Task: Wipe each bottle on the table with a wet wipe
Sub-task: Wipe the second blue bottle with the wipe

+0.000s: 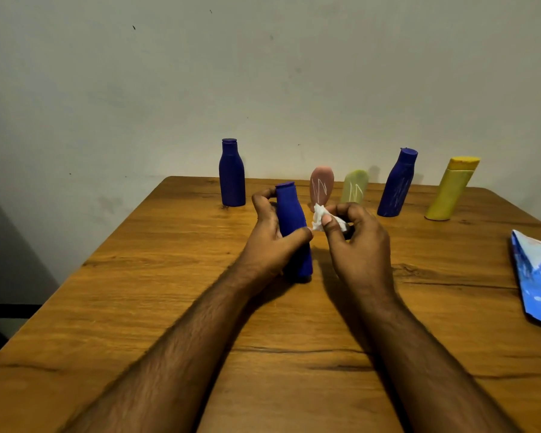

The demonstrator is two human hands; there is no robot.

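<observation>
- Left hand (270, 235) is wrapped around blue bottle (294, 232), which stands upright on the desk (169, 307).
- Right hand (356, 242) pinches crumpled wet wipe (320, 217) just beside it.

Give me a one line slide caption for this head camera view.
Left hand steadies a blue bottle on the table while the right hand pinches a crumpled wet wipe beside it.

I have both bare forearms reaching forward, close together. My left hand (270, 235) is curled around an upright form, thumb across its front, fingers behind, a full grip. My right hand (355, 239) is half-curled beside it, thumb and fingertips pinching something, apparently pressed tight.
</observation>
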